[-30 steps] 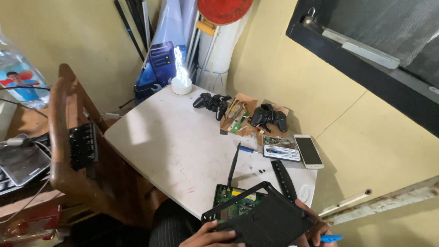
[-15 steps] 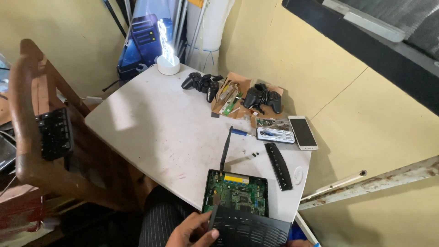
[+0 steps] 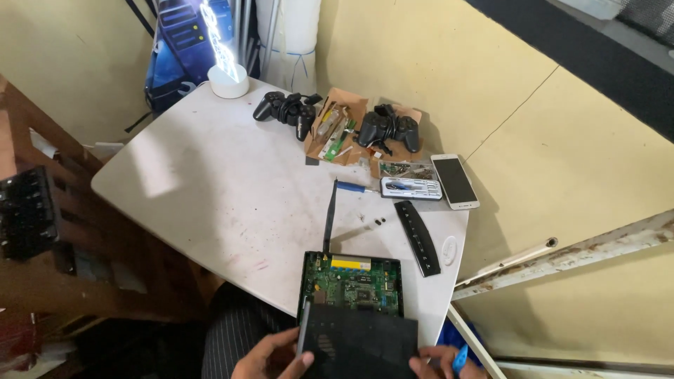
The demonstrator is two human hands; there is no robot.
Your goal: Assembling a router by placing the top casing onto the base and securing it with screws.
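Head view: your left hand [image 3: 270, 359] pinches the near left corner of the black cover [image 3: 361, 347], thumb on top and fingers under it. Your right hand [image 3: 439, 361] grips the cover's near right edge, with something blue [image 3: 460, 356] caught between the fingers; what it is I cannot tell. The cover lies flat, half off the table's near edge, overlapping the near part of the green board [image 3: 353, 283].

Risks, as I judge them: the board sits right at the near edge of the table [image 3: 210, 189], so a tug on the cover could drag it off into your lap. The cover's rim may scrape the board's parts if you slide rather than lift. The thin grey antenna [image 3: 303, 326] by your left thumb could snag.

The cover's long axis runs left to right along the near edge. The board lies likewise, its yellow port strip [image 3: 349, 264] facing the far edge. The black antenna [image 3: 330, 214] points from there toward the far right corner, at the gamepads [image 3: 286, 107].
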